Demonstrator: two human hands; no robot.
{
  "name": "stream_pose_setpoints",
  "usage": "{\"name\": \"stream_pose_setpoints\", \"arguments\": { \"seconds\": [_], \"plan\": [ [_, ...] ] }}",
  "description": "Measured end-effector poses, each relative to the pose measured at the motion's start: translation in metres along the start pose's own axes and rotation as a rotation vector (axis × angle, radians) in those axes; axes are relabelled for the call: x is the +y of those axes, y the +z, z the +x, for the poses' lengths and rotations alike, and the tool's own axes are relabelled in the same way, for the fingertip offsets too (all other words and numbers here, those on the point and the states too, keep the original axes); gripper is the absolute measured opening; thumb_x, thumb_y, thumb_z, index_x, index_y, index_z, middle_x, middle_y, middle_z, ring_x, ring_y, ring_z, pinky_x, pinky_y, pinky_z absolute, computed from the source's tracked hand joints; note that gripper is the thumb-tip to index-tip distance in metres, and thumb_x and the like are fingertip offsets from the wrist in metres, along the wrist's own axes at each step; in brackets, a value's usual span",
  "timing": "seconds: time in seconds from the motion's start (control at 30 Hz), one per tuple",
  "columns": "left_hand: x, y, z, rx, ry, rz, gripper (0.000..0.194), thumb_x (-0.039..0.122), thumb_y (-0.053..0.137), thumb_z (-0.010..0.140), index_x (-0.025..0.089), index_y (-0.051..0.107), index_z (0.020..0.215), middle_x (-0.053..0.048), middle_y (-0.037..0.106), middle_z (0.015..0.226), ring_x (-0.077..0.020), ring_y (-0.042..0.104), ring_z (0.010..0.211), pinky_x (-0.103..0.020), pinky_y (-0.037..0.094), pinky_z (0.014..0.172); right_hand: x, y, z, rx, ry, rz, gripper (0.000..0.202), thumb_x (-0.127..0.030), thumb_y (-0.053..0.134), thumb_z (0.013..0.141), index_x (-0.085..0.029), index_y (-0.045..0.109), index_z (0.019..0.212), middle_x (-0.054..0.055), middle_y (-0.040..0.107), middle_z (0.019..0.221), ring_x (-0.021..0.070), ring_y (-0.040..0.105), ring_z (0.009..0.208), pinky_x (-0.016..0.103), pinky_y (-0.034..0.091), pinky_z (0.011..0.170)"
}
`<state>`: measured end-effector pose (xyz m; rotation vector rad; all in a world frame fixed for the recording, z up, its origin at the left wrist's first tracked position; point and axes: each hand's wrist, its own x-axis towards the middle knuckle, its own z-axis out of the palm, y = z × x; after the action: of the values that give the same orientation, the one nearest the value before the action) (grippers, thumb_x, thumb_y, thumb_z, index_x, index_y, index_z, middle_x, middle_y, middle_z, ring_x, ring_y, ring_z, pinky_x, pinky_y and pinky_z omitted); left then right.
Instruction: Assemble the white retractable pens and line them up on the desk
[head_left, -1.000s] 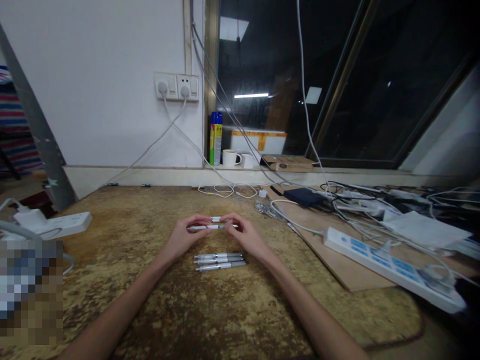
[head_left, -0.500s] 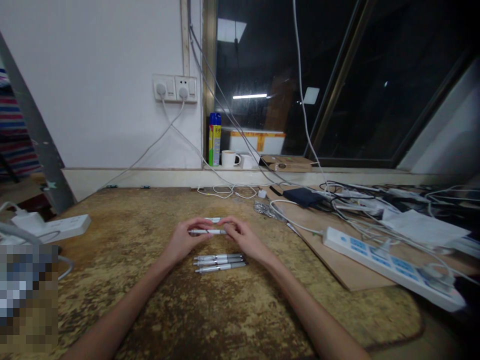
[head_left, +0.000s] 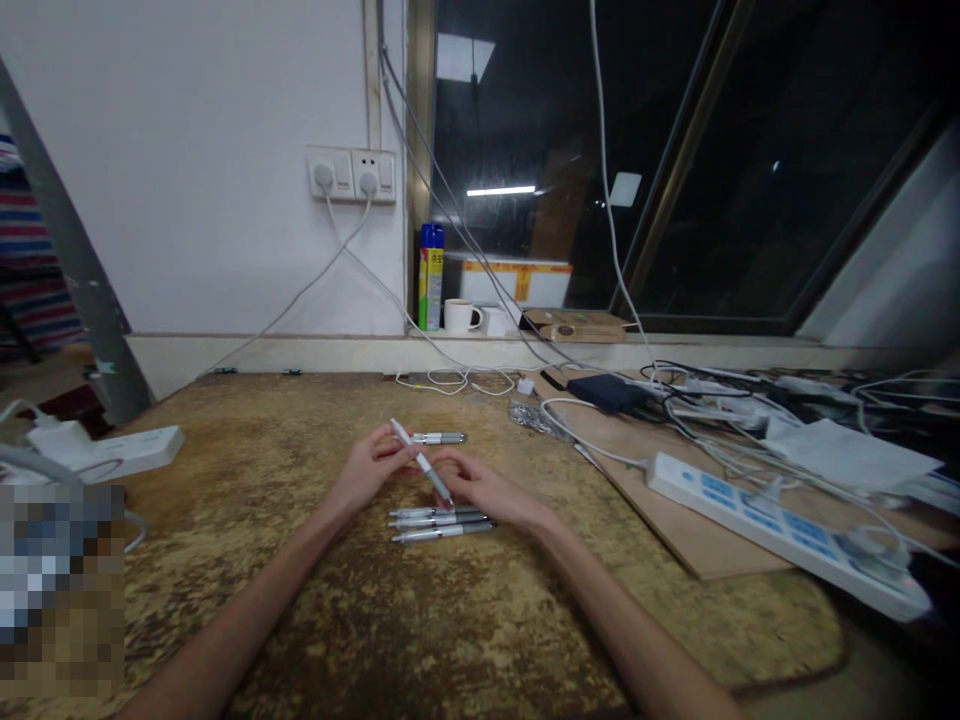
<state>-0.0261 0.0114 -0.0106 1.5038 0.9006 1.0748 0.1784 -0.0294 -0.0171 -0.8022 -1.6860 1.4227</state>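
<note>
A white and grey pen [head_left: 425, 465] is held up at a slant between my hands, its upper end to the left and its lower end to the right. My left hand [head_left: 372, 467] is closed on it near the middle, thumb and fingers pinched. Against its lower right part, my right hand [head_left: 484, 488] has its fingers curled around it. Just beyond my hands another pen [head_left: 450, 438] lies sideways on the worn wooden table [head_left: 360, 620]. Nearer to me, several similar pens [head_left: 439, 532] lie side by side, partly behind my right fingers.
A white power strip [head_left: 780, 530] rests on a brown board [head_left: 675, 540] at the right, with tangled cables and a dark adapter [head_left: 611, 393] behind. Another power strip [head_left: 142, 453] is at the left. On the sill stand a spray can [head_left: 431, 278] and a mug [head_left: 459, 316].
The pen in my hands has turned from level to a steep slant, its left end raised. My right hand has come slightly lower, and the far pen shows more fully.
</note>
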Motion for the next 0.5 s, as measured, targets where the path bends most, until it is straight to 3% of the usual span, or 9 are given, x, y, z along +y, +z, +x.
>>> {"name": "stream_pose_setpoints", "arguments": {
  "seconds": [0.07, 0.17, 0.23, 0.4, 0.5],
  "plan": [
    [-0.003, 0.000, 0.002, -0.069, 0.011, -0.008, 0.045, 0.049, 0.075, 0.078, 0.015, 0.065, 0.105, -0.007, 0.074, 0.099, -0.0209, 0.069, 0.090, -0.032, 0.054, 0.083, 0.004, 0.001, 0.002, 0.034, -0.046, -0.053, 0.039, -0.053, 0.061, 0.089, -0.022, 0.061, 0.111, 0.000, 0.060, 0.080, 0.0145, 0.052, 0.070, 0.027, 0.041, 0.066],
    [-0.001, 0.003, -0.001, -0.145, 0.008, 0.027, 0.044, 0.050, 0.070, 0.082, 0.015, 0.067, 0.107, -0.006, 0.072, 0.094, -0.0186, 0.065, 0.084, -0.027, 0.051, 0.073, 0.008, -0.001, 0.008, 0.236, -0.138, -0.103, 0.037, -0.053, 0.056, 0.092, -0.023, 0.064, 0.112, 0.003, 0.065, 0.096, 0.0169, 0.057, 0.085, 0.030, 0.044, 0.077],
    [0.002, 0.006, -0.004, -0.188, 0.007, 0.076, 0.042, 0.049, 0.068, 0.084, 0.015, 0.068, 0.108, -0.005, 0.071, 0.092, -0.0168, 0.063, 0.079, -0.024, 0.047, 0.067, 0.008, -0.002, 0.011, 0.303, -0.193, -0.092, 0.036, -0.051, 0.055, 0.093, -0.023, 0.065, 0.113, 0.003, 0.066, 0.104, 0.0179, 0.058, 0.092, 0.031, 0.044, 0.083],
    [0.002, 0.011, -0.009, -0.284, 0.028, 0.124, 0.039, 0.047, 0.068, 0.085, 0.014, 0.069, 0.108, -0.004, 0.068, 0.085, -0.0145, 0.059, 0.072, -0.024, 0.045, 0.065, 0.004, 0.000, 0.015, 0.342, -0.274, -0.056, 0.028, -0.048, 0.064, 0.088, -0.021, 0.069, 0.089, 0.001, 0.065, 0.088, 0.0179, 0.058, 0.088, 0.031, 0.043, 0.087],
    [-0.003, 0.009, -0.005, -0.225, 0.034, 0.077, 0.045, 0.053, 0.060, 0.090, 0.016, 0.068, 0.114, -0.005, 0.068, 0.088, -0.0158, 0.060, 0.073, -0.026, 0.048, 0.065, 0.000, -0.002, 0.014, 0.414, -0.266, 0.130, 0.027, -0.047, 0.065, 0.088, -0.020, 0.067, 0.084, 0.001, 0.064, 0.086, 0.0176, 0.059, 0.089, 0.031, 0.044, 0.089]
  ]
}}
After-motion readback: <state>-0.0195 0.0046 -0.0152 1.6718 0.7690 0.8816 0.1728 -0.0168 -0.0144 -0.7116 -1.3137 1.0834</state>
